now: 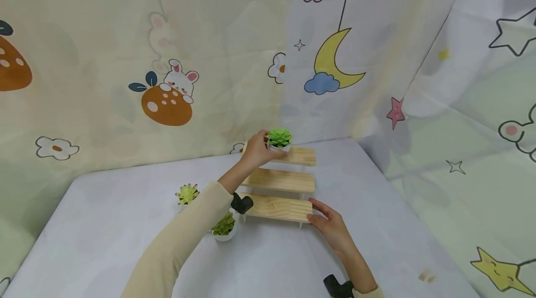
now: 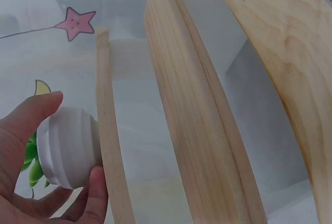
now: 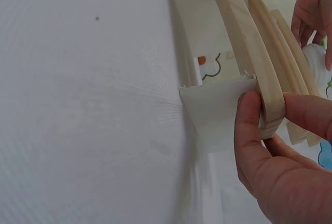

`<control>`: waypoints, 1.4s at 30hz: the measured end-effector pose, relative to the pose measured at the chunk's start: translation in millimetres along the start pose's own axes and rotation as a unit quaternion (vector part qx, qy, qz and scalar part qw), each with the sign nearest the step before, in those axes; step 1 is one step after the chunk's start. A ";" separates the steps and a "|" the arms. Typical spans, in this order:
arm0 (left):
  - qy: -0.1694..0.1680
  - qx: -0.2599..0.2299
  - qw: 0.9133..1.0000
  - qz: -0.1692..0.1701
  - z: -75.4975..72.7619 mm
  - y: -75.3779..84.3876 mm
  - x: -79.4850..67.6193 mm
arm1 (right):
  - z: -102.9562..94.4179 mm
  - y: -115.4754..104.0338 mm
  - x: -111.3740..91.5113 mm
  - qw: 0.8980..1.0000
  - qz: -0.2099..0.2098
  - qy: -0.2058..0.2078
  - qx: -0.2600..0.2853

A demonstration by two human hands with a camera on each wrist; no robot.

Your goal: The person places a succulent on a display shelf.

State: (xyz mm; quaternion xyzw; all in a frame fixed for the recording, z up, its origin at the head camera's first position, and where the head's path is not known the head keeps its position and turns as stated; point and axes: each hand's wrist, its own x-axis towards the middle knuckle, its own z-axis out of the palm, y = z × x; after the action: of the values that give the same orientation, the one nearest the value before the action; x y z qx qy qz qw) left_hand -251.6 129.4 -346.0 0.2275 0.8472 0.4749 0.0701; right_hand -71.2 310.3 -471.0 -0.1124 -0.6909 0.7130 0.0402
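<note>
A three-tier wooden stand [image 1: 278,180] with white supports stands on the white-covered table. At its top board, my left hand [image 1: 256,150] grips a small potted succulent [image 1: 279,138] with bright green leaves. The left wrist view shows fingers and thumb around the white pot [image 2: 70,146], its base against or very close to the top board [image 2: 110,115]. With thumb and fingers, my right hand [image 1: 331,228] pinches the right end of the lowest board [image 1: 278,207]. In the right wrist view, that grip is on the board's end [image 3: 272,105], beside a white support [image 3: 218,105].
Left of the stand, two more potted succulents sit on the table: a yellow-green one [image 1: 187,193], partly behind the left sleeve, and a darker green one [image 1: 224,226] nearer the front. Printed cloth walls [image 1: 226,56] rise behind the table and on its right.
</note>
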 end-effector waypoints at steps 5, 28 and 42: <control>0.003 0.001 1.000 -0.004 -4.4 -2.0 -3.5 | 2.9 1.0 -0.4 1.000 0.001 -0.002 0.002; 0.047 -0.091 0.995 -0.005 -47.4 -33.0 -45.9 | -1.3 2.8 0.6 1.000 -0.017 -0.022 0.012; 0.090 -0.085 0.992 -0.035 -91.4 -74.9 -79.7 | -5.5 5.1 2.2 0.999 -0.008 -0.044 0.002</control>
State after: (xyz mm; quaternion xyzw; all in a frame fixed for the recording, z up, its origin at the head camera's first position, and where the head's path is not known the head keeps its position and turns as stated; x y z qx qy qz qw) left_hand -235.4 -10.6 -367.2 0.1472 0.8142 0.5609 0.0297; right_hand -71.6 315.9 -476.4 -0.0757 -0.6914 0.7184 0.0159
